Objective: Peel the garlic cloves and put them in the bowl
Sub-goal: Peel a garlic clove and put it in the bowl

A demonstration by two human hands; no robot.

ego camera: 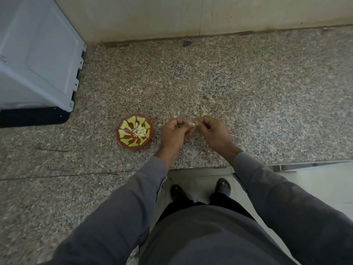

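Note:
A small red bowl [122, 139] with a yellow-green pattern stands on the granite counter, left of my hands, and holds several pale peeled garlic cloves [140, 130]. Above the counter, my left hand [174, 133] and my right hand [214, 133] meet fingertip to fingertip around one small white garlic clove [191, 123]. Both hands pinch it with curled fingers. A bit of pale garlic skin [175, 117] lies on the counter just behind my left hand.
A grey-blue appliance [36, 60] with a black base stands at the left on the speckled granite counter [248, 88]. A beige wall [191, 14] closes the back. The counter's front edge [210, 167] steps back near my body; floor tiles and my feet show below.

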